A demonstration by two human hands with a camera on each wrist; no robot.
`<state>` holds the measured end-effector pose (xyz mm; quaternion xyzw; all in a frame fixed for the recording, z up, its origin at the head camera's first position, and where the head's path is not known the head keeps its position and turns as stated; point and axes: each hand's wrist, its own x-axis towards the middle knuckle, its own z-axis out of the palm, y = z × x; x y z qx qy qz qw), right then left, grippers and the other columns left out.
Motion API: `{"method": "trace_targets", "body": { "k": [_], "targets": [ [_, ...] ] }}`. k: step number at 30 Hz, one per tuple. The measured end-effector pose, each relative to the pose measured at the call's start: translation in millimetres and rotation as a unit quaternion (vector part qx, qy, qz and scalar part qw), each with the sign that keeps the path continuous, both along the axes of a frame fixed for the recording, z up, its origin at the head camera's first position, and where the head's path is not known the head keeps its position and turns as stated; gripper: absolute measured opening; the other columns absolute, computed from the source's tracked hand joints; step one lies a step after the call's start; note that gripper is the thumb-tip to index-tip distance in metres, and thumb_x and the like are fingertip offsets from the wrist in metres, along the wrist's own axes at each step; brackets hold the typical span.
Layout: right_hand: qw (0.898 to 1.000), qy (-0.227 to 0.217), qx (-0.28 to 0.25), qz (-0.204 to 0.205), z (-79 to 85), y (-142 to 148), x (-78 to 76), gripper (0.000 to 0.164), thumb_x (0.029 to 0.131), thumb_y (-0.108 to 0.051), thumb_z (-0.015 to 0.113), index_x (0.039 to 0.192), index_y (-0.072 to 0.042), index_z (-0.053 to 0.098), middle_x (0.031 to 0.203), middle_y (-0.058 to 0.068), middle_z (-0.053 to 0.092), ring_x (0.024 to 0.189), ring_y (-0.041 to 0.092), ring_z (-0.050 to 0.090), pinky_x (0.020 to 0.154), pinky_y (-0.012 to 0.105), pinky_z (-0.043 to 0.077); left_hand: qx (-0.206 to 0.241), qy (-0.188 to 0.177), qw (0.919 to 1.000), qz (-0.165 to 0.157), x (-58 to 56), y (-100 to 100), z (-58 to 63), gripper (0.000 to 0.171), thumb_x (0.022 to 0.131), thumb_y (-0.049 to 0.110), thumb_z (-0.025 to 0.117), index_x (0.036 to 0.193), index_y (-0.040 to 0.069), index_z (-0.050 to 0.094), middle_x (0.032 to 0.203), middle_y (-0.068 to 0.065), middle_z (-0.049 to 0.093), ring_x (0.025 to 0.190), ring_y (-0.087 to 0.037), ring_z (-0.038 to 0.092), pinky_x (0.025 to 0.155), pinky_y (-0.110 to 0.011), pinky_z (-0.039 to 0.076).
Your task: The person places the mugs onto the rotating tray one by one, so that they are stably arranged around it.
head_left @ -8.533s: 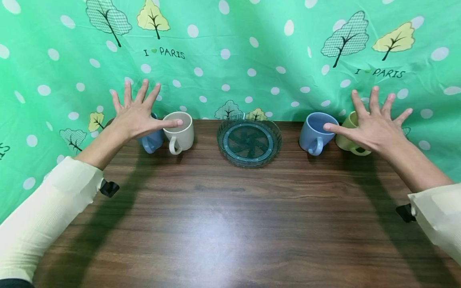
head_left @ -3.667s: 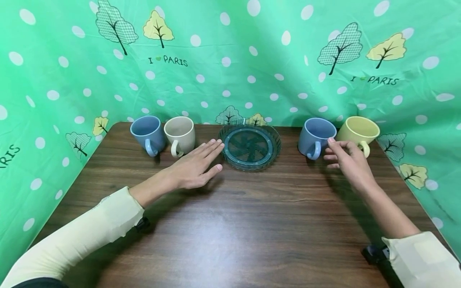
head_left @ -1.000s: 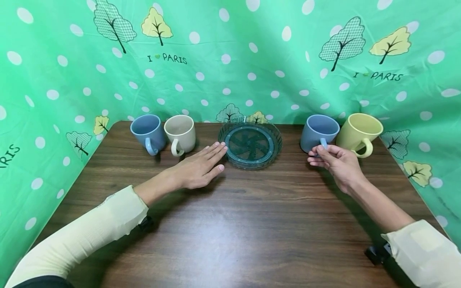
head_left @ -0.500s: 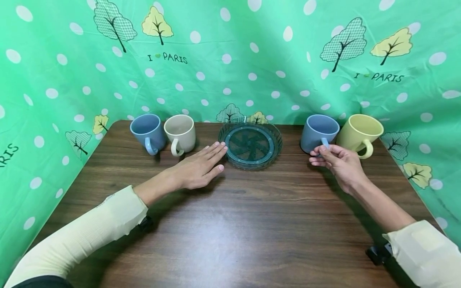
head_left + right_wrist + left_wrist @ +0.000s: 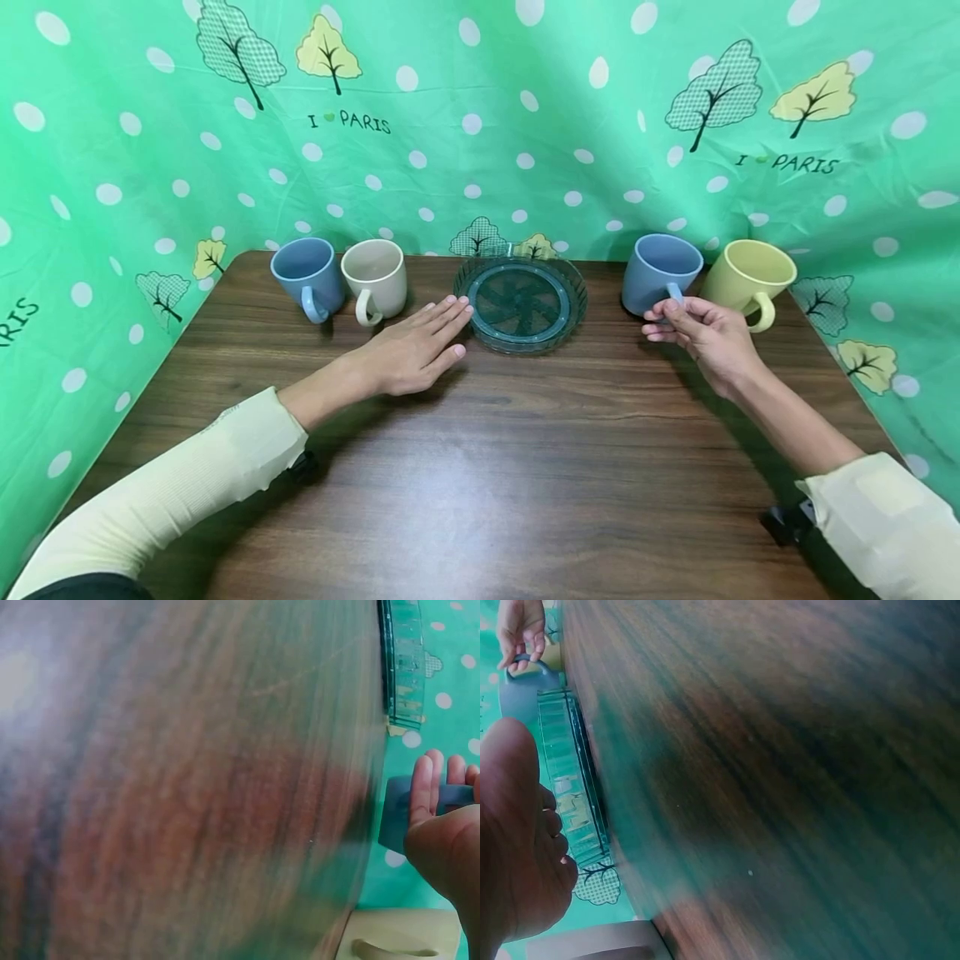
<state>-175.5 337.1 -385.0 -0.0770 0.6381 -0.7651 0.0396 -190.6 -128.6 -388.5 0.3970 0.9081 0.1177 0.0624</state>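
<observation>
My right hand (image 5: 708,337) pinches the handle of a blue mug (image 5: 658,279) between thumb and fingers, at the right back of the table. In the right wrist view the same mug (image 5: 525,697) sits behind the fingers; its mouth faces up in the head view. My left hand (image 5: 408,350) lies with straight fingers, palm down, its fingertips right at the left rim of a green-tinted clear ribbed dish (image 5: 573,321). That dish (image 5: 409,667) shows side-on in the wrist views.
A yellow mug (image 5: 738,287) stands right of the held mug. Left of the dish stand a cream mug (image 5: 382,279) and a second blue mug (image 5: 303,279). The brown wooden table (image 5: 525,467) ends at a green printed curtain (image 5: 525,125).
Both hands first hovered spread over the mugs. The left came to the dish's side; the right took the blue mug's handle. Since half a second ago that mug has shifted slightly left and up.
</observation>
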Motion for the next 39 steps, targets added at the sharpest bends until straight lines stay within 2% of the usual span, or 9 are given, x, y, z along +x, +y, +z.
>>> {"method": "trace_targets", "body": {
  "k": [16, 22, 39],
  "targets": [
    [1.000, 0.019, 0.016, 0.002, -2.5, -9, -1.0, 0.016, 0.115, -0.010, 0.064, 0.107, -0.003, 0.076, 0.102, 0.005, 0.086, 0.092, 0.018, 0.087, 0.086, 0.031, 0.072, -0.005, 0.003, 1.0000, -0.001, -0.8, -1, 0.5, 0.068, 0.124, 0.040, 0.035, 0.179, 0.001, 0.024, 0.189, -0.021, 0.018, 0.178, -0.037, 0.014, 0.147, -0.054, 0.017],
    [1.000, 0.026, 0.014, 0.004, -1.6, -11, 1.4, 0.016, 0.116, -0.011, 0.063, 0.109, -0.001, 0.074, 0.104, 0.007, 0.086, 0.093, 0.018, 0.087, 0.087, 0.031, 0.072, -0.005, 0.005, 1.0000, -0.002, -1.5, 0, 0.0, 0.068, 0.124, 0.040, 0.035, 0.179, 0.002, 0.024, 0.189, -0.021, 0.018, 0.178, -0.038, 0.015, 0.147, -0.054, 0.017],
    [0.999, 0.047, 0.002, 0.018, 9.4, -17, 1.6, 0.018, 0.116, -0.009, 0.060, 0.107, -0.001, 0.074, 0.103, 0.007, 0.087, 0.092, 0.018, 0.086, 0.087, 0.030, 0.071, -0.004, -0.009, 1.0000, 0.001, -1.5, 0, 0.5, 0.068, 0.124, 0.040, 0.034, 0.179, 0.003, 0.021, 0.190, -0.019, 0.016, 0.179, -0.037, 0.013, 0.147, -0.053, 0.016]
  ]
}}
